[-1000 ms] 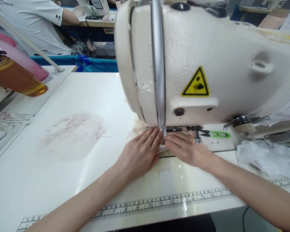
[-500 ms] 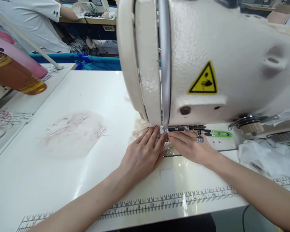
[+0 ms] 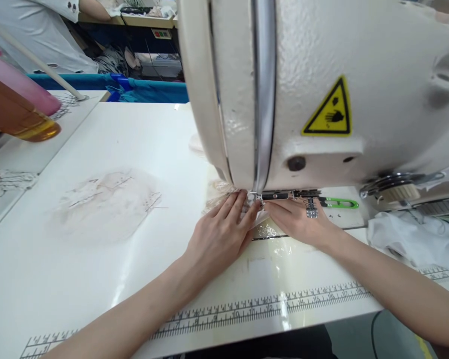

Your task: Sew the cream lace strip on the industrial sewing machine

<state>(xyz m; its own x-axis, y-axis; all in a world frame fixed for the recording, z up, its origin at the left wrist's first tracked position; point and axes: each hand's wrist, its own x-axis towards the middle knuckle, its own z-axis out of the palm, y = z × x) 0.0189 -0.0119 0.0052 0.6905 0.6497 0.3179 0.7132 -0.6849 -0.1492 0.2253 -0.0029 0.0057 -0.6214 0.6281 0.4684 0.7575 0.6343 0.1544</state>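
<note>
A cream sewing machine (image 3: pixel 322 89) fills the upper right of the view. Under its head, my left hand (image 3: pixel 219 234) lies flat, fingers stretched out, pressing a small pale lace fabric piece (image 3: pixel 215 197) onto the machine bed. My right hand (image 3: pixel 295 222) rests just to the right of the presser foot (image 3: pixel 260 199), its fingers pressed flat on the same fabric at the needle. Both sets of fingertips nearly meet at the foot. The needle itself is hidden by the machine head.
Green-handled thread snips (image 3: pixel 338 203) lie on the bed behind my right hand. A worn stained patch (image 3: pixel 101 204) marks the white table (image 3: pixel 60 279); a ruler strip (image 3: pixel 247 311) runs along its front edge. White cloth (image 3: pixel 419 239) is heaped at right. A person in white (image 3: pixel 41 30) sits far left.
The view has moved closer to the machine head. Both hands stay on the fabric at the presser foot, shifted slightly forward under the head.
</note>
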